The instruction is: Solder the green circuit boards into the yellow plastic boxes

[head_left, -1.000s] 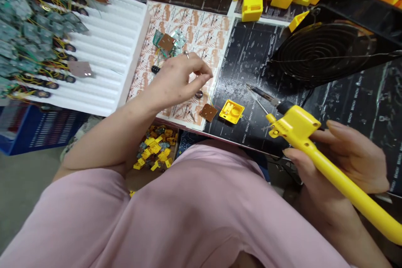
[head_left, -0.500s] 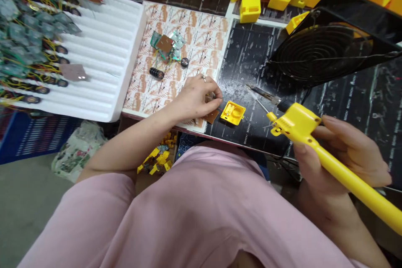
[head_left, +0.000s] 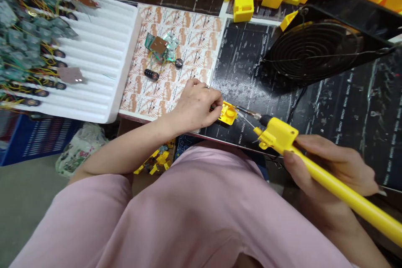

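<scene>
A yellow soldering iron (head_left: 278, 134) with a thin solder-feed tube is gripped in my right hand (head_left: 336, 171). Its hot end points left, and the tip is over or touching the right side of a small yellow plastic case (head_left: 228, 114); which one I cannot tell. The case lies open side up near the table's front edge and has a round grille inside. My left hand (head_left: 199, 106) is closed in a pinch at the case's left side, wearing a ring. What its fingertips hold is hidden behind the fingers.
Left of centre lie green circuit boards (head_left: 168, 46) with a small black speaker-like part (head_left: 179, 63). A white foam tray (head_left: 103, 50) carries many wired boards. Yellow cases (head_left: 243, 8) line the back, and a black fan (head_left: 314, 50) stands at right.
My right hand has brought the soldering iron left, its tip now at the case. My left hand has moved slightly closer to the case, covering its left edge.
</scene>
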Demonstrator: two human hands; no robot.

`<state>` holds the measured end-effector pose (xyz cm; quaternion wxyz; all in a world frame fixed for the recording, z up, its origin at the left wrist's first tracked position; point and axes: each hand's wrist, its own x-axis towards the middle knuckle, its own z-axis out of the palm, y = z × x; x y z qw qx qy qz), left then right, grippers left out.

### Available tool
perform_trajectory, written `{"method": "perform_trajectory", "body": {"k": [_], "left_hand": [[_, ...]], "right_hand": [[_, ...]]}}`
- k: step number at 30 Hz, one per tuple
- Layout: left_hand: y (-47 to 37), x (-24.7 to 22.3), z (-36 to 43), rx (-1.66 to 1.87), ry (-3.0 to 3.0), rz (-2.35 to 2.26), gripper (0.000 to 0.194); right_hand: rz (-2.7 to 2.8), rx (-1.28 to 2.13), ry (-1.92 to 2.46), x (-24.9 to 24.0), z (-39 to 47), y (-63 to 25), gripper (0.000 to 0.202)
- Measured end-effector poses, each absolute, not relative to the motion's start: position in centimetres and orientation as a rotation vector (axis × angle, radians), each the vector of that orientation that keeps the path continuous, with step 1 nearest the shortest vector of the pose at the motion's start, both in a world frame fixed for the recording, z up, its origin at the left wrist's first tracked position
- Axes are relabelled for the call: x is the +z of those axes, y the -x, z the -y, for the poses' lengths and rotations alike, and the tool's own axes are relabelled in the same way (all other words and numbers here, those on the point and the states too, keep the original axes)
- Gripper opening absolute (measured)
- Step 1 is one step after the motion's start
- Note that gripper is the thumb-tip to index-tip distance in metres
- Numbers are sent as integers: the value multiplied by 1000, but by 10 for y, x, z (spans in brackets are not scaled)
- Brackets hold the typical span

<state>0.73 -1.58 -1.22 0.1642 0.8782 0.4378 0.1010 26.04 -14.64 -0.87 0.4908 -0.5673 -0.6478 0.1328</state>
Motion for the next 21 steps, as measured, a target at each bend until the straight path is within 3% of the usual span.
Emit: {"method": "perform_trajectory", "body": {"k": [12,17,21], "left_hand": [[-11,-7,10,147,-2567,-1191,23],[-11,-5,8,128,-2566,-1181,23],[-13,-4,8,101,-2563,-1184,22]], "right_hand": [[2064,180,1109,10,123,-248,18],[1988,246,1149,12,130,-266,10],[1742,209,1202,4,138,-267,28]]}}
